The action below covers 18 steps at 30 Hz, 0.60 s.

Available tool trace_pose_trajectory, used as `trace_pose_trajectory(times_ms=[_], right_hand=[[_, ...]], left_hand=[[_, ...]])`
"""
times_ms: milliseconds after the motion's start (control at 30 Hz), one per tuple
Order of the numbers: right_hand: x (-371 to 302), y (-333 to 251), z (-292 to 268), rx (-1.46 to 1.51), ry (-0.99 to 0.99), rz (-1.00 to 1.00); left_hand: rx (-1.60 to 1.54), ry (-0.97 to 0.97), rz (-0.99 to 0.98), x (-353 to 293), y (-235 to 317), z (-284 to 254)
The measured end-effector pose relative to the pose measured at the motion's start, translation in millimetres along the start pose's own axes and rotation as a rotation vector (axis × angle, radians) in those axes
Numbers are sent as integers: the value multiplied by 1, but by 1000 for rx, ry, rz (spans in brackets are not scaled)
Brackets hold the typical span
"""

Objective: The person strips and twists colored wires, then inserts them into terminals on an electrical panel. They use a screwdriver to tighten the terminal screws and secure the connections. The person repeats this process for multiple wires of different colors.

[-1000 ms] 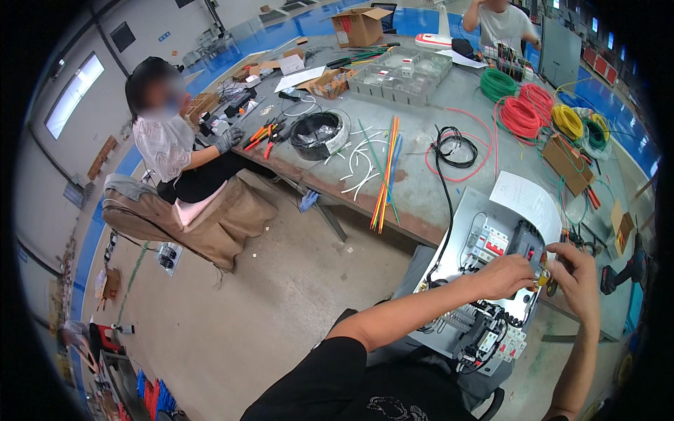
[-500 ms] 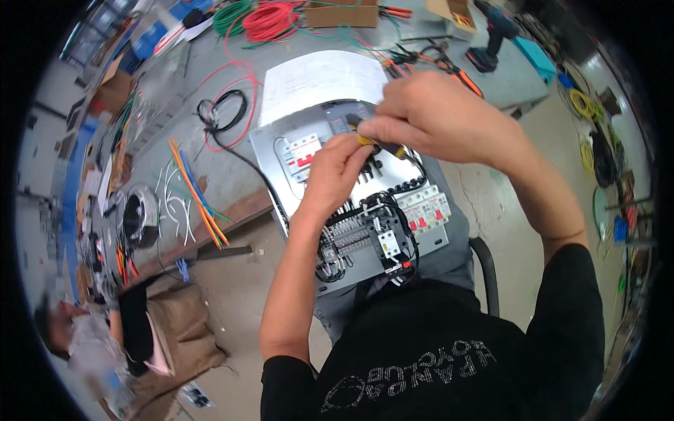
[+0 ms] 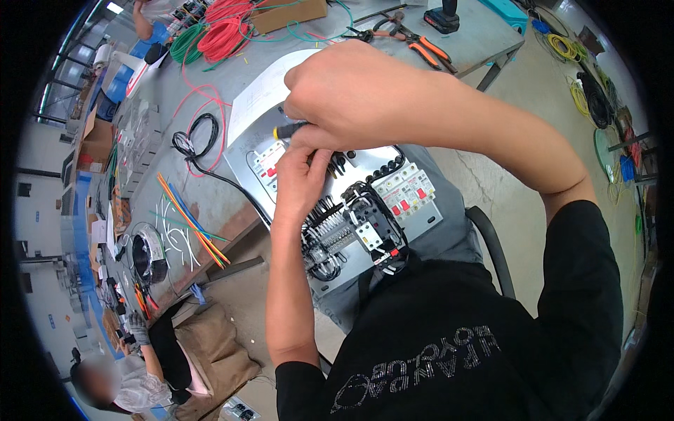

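A metal mounting panel [image 3: 324, 286] with electrical parts rests on my lap against the workbench edge. My right hand [image 3: 351, 95] is closed around a screwdriver [image 3: 289, 130] with a black and yellow handle, its shaft hidden by my hands. Just below it, my left hand [image 3: 300, 179] is pinched closed over the panel; what its fingertips hold is hidden. Black wires [image 3: 338, 165] show beside those fingertips. One circuit breaker [image 3: 269, 165] sits left of my left hand, and a row of breakers [image 3: 406, 193] is on the right. A black relay-like block [image 3: 372, 223] and bundled wires sit nearer me.
A paper sheet [image 3: 263, 95] lies beyond the panel. On the workbench [image 3: 235, 203] are a black cable coil [image 3: 203, 133], red wire coils [image 3: 225, 31], coloured tubes [image 3: 193, 221], orange-handled pliers [image 3: 428, 52] and a drill [image 3: 442, 17]. A co-worker [image 3: 133, 379] sits at lower left.
My right hand has moved left with the screwdriver, whose yellow end now points left. My left hand has shifted slightly left and down. The whole view has also shifted.
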State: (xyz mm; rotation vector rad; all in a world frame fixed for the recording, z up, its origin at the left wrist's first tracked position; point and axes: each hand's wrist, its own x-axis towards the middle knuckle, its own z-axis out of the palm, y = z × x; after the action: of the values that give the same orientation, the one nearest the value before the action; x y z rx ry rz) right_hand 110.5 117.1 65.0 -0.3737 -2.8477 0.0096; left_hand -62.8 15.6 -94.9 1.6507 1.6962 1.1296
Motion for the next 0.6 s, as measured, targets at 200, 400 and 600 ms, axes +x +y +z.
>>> trace_pose_trajectory(times_ms=[200,400,600], right_hand=[[-1,6,6,101,44,-24],[-1,10,12,220,35,-81],[5,16,19,428,1,20]], left_hand=[[49,75,-22,-2,13,-1],[325,17,98,-23,18,1],[554,-166,133,-23,25,-4]])
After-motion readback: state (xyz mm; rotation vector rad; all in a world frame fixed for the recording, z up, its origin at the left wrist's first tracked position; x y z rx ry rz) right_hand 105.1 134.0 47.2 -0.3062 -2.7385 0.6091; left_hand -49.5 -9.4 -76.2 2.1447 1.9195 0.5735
